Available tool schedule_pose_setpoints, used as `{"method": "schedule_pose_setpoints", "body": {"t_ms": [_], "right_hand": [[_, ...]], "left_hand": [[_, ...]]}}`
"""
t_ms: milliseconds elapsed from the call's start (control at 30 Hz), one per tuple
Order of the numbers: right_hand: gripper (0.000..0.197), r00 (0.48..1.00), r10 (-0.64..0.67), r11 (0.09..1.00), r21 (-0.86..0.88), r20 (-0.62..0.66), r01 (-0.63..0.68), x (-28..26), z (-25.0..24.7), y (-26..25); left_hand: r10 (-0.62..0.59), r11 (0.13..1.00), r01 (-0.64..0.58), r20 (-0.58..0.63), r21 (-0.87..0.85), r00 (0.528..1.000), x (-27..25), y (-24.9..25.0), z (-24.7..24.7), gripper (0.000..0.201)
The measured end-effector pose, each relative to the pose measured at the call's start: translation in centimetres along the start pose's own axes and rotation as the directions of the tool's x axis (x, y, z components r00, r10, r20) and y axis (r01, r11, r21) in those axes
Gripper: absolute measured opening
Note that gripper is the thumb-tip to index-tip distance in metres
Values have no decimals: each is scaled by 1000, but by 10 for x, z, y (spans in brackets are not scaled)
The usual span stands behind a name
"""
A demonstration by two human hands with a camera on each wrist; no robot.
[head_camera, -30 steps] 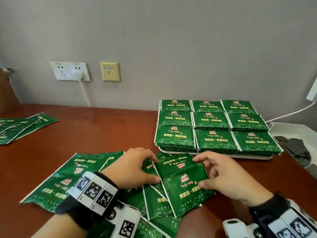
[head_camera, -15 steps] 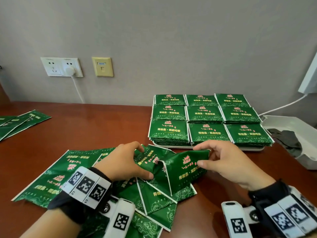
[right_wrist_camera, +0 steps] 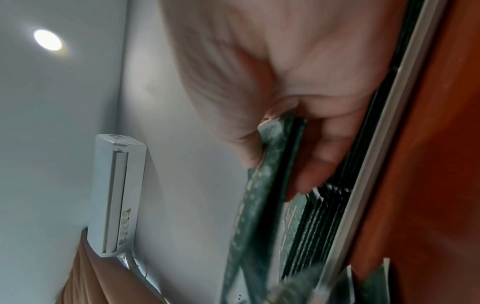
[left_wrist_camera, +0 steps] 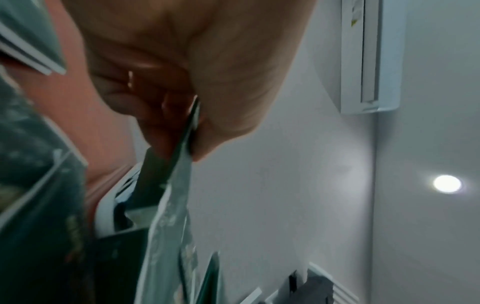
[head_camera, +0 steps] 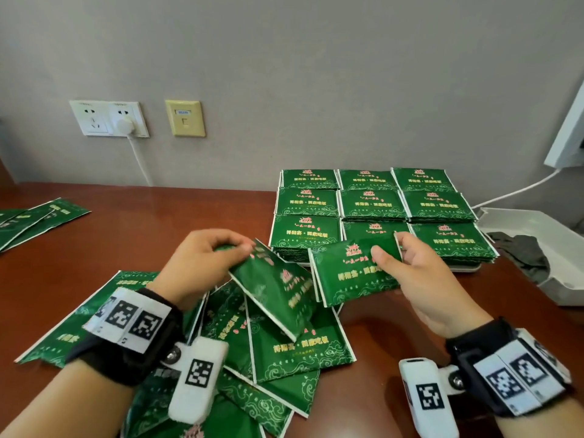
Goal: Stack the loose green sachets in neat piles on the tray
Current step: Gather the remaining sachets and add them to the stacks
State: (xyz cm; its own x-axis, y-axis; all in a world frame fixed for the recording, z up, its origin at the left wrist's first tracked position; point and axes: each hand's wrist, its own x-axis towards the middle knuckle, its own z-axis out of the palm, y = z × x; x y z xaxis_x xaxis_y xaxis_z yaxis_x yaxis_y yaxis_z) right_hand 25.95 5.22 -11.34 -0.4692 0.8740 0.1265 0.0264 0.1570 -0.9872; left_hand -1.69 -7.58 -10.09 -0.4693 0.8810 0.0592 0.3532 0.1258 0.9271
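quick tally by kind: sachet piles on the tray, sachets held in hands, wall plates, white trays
Sachet piles on the tray: 9, in a three-by-three grid
Sachets held: 2, one in the left hand, one in the right hand
Wall plates: 2, white socket, yellow plate
White trays: 2, second one at right
Total: 15

- A reddish-brown wooden table [head_camera: 94, 235] stands against a grey wall [head_camera: 316, 74].
- A white double socket [head_camera: 109, 118] is on the wall, with a white plug [head_camera: 124, 124] in its right half.
- A beige wall plate [head_camera: 185, 118] sits just right of the socket.
- A white bin [head_camera: 562, 248] at the table's right edge holds a dark cloth [head_camera: 521, 251].
- An air conditioner [right_wrist_camera: 115, 193] hangs high on the wall.
- A round ceiling light [right_wrist_camera: 47, 39] glows.
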Motion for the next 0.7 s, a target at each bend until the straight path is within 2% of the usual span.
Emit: {"method": "schedule_pose_setpoints", "body": {"t_ms": [100, 167, 233, 300, 400, 433, 500, 567, 633, 700], "right_hand": [[24, 994, 60, 997, 59, -86, -55, 5, -1, 7], [29, 990, 64, 998, 14, -128, -63, 5, -1, 8], [21, 990, 33, 999, 2, -139, -33, 6, -1, 9], [9, 991, 5, 1000, -27, -136, -9, 6, 0, 10], [9, 992, 21, 998, -56, -121, -28, 5, 0, 12], [8, 993, 27, 998, -58, -119, -34, 5, -1, 13], [6, 993, 27, 998, -58, -114, -34, 6, -2, 14], [7, 993, 40, 998, -42, -115, -45, 7, -4, 14], [12, 992, 64, 998, -6, -108, -65, 8, -4, 15], [16, 992, 86, 996, 7, -94, -86, 9, -5, 15]], "left_hand": [[28, 961, -65, -139, -270, 990, -2, 12, -16, 15], [77, 940, -118, -137, -320, 988, -6, 18, -22, 13], [177, 952, -196, -99, -237, 979, -11, 20, -20, 16], [291, 948, -303, -123, -101, 949, -16, 21, -14, 13], [412, 911, -400, -172, 98, 895, -22, 24, -11, 27], [411, 910, -397, -120, 122, 904, -22, 24, -12, 28], [299, 937, -318, 136, 143, 944, -23, 23, -11, 30], [162, 928, -280, 410, 246, 898, -24, 23, -5, 29], [107, 901, -308, 531, 306, 841, -26, 22, 3, 24], [43, 898, -293, 597, 329, 801, -27, 22, 10, 29]]}}
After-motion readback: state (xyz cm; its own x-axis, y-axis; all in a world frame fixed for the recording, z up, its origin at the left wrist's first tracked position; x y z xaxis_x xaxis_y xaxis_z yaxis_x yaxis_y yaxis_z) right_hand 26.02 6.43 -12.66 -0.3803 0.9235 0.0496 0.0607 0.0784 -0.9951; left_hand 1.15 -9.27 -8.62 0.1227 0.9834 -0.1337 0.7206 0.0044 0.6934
